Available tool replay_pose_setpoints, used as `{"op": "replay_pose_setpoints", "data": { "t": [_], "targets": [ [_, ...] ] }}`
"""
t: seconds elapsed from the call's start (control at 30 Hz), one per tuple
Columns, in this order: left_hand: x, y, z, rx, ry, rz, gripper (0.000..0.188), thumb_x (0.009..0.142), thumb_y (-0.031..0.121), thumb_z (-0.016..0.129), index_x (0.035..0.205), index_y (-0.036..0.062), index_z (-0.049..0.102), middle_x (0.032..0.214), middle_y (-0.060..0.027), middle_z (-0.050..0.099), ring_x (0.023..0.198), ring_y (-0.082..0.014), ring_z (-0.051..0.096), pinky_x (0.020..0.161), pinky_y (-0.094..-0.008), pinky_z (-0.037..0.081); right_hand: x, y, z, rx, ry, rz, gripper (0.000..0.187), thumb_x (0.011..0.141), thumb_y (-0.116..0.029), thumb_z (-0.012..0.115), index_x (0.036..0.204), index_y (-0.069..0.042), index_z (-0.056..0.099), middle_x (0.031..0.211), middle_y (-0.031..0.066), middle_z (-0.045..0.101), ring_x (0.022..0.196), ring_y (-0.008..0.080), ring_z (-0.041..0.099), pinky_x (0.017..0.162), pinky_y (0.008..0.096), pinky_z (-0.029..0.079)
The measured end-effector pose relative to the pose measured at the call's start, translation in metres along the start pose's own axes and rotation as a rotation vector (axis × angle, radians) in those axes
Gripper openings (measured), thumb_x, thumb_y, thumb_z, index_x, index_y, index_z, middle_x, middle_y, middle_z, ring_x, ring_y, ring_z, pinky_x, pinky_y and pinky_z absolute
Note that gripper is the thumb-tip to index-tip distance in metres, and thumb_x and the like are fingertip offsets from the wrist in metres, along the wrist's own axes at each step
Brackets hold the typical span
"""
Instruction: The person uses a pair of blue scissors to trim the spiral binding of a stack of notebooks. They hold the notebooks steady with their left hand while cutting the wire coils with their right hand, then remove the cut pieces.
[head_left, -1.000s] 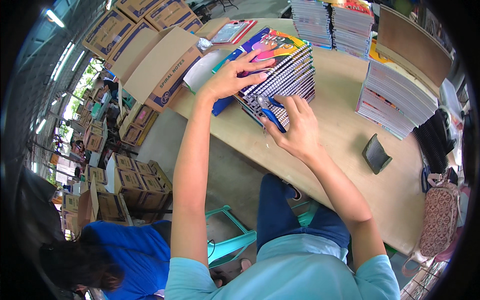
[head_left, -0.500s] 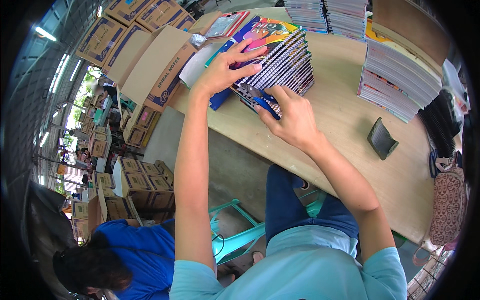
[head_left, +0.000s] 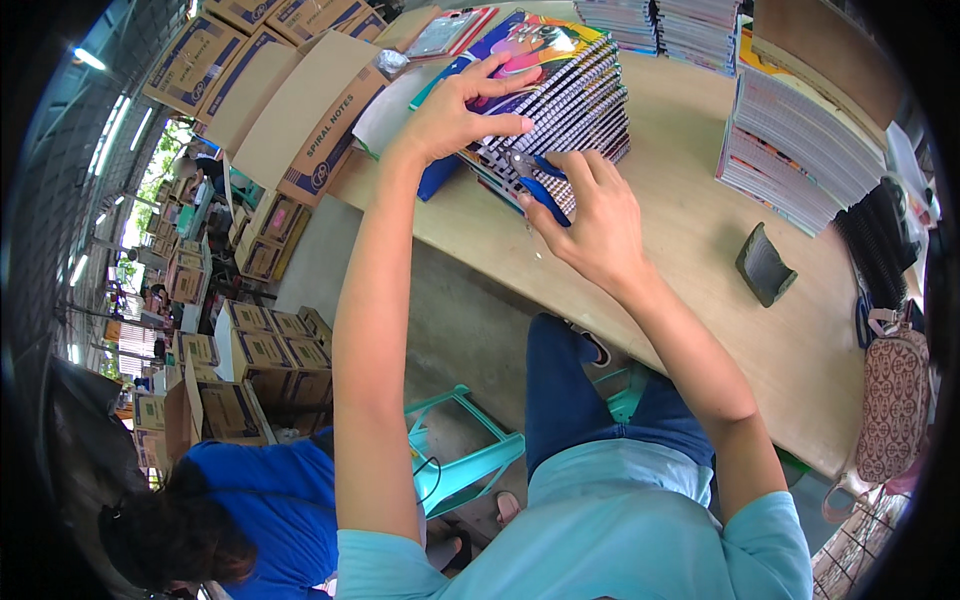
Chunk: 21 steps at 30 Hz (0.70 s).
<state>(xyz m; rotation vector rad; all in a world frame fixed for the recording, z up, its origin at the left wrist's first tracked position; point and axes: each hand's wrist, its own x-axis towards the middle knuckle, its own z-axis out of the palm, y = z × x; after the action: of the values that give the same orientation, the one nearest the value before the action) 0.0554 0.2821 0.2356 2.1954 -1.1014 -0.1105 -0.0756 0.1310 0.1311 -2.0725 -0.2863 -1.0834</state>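
Observation:
A tilted stack of spiral-bound notebooks (head_left: pixel 578 96) with a colourful top cover lies on the wooden table (head_left: pixel 700 260). My left hand (head_left: pixel 455 110) rests flat on the stack's top cover, fingers spread. My right hand (head_left: pixel 595 215) grips blue-handled pliers (head_left: pixel 535 180) whose tip meets the wire spirals at the stack's near edge.
More notebook stacks stand at the right (head_left: pixel 800 140) and far back (head_left: pixel 660 20). A small dark pad (head_left: pixel 765 265) lies on the table. Cardboard boxes (head_left: pixel 300 110) crowd the left. A patterned bag (head_left: pixel 890 400) hangs at the right edge. A person in blue (head_left: pixel 260 510) sits at the lower left beside a teal stool (head_left: pixel 470 450).
Both hands stay on the notebook stack; the right hand with the pliers has shifted slightly along the spiral edge. The view has tilted a little.

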Motion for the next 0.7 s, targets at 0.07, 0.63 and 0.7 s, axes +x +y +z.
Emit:
{"op": "replay_pose_setpoints", "data": {
  "t": [0.07, 0.63, 0.7],
  "targets": [
    [0.000, 0.001, 0.000, 0.010, 0.000, 0.003, 0.057, 0.075, 0.020, 0.080, 0.130, 0.0145, 0.064, 0.150, -0.0051, 0.043, 0.136, -0.0193, 0.041, 0.116, -0.0375, 0.024, -0.001, 0.002, 0.002, 0.017, -0.032, 0.012, 0.032, 0.081, -0.027, 0.072, 0.099, -0.004, 0.059, 0.081, 0.0103, 0.058, 0.070, 0.0283, 0.060, 0.060, 0.0396, 0.047],
    [0.000, -0.002, -0.002, 0.012, -0.017, 0.018, 0.060, 0.074, 0.019, 0.079, 0.131, 0.0146, 0.062, 0.150, -0.0058, 0.045, 0.141, -0.0206, 0.036, 0.117, -0.0389, 0.022, -0.007, -0.002, 0.006, 0.144, -0.145, 0.178, 0.034, 0.082, -0.027, 0.071, 0.099, 0.000, 0.059, 0.085, 0.0172, 0.060, 0.079, 0.0335, 0.062, 0.068, 0.0449, 0.050],
    [0.000, -0.003, -0.001, 0.029, -0.010, 0.027, 0.060, 0.074, 0.019, 0.079, 0.131, 0.0145, 0.062, 0.150, -0.0054, 0.045, 0.140, -0.0204, 0.037, 0.117, -0.0383, 0.023, -0.007, -0.002, 0.005, 0.172, -0.189, 0.213, 0.031, 0.084, -0.026, 0.070, 0.097, 0.000, 0.059, 0.081, 0.0155, 0.061, 0.073, 0.0306, 0.063, 0.064, 0.0432, 0.050]
  ]
}}
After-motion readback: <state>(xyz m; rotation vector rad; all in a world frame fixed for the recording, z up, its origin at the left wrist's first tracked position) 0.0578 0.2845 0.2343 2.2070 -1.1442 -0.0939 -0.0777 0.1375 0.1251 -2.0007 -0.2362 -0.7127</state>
